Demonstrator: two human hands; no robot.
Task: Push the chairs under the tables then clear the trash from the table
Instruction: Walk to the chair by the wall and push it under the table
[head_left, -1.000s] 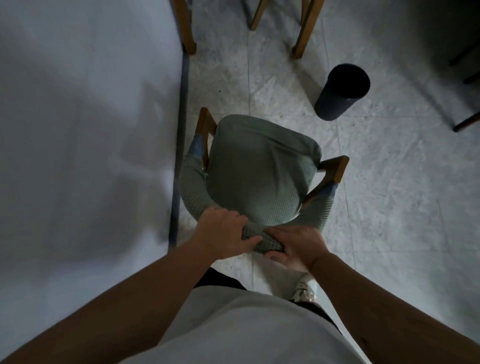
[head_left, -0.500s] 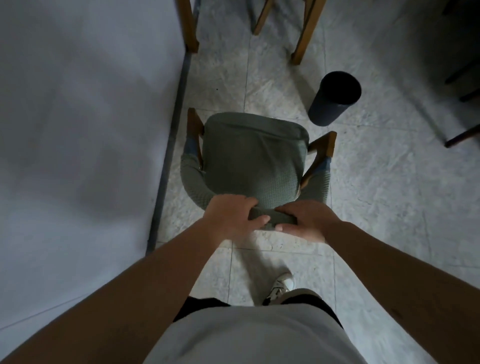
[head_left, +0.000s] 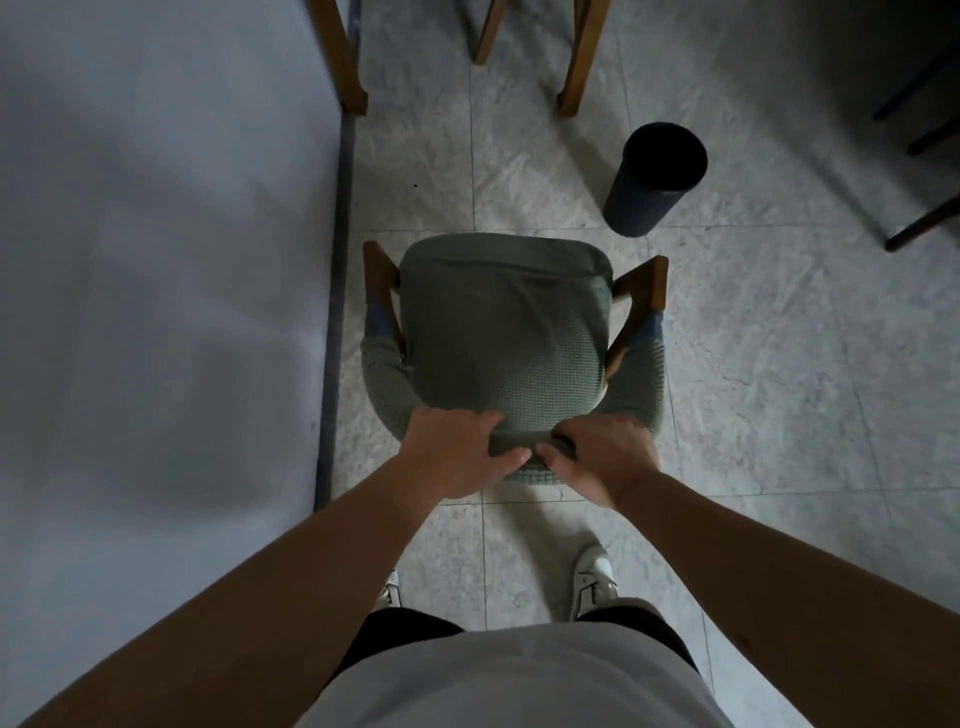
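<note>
Gripping the chair (head_left: 504, 332)'s padded waffle-knit backrest, left hand (head_left: 457, 452), right hand (head_left: 597, 457), wooden arms, seemingly cylindrical dark bin (head_left: 652, 179) beyond.

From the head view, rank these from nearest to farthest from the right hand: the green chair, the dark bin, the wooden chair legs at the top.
1. The green chair: the right hand grips the top of its backrest, beside the left hand.
2. The dark bin: on the floor ahead, to the right of the chair.
3. The wooden chair legs: at the top edge, beyond the bin.
</note>
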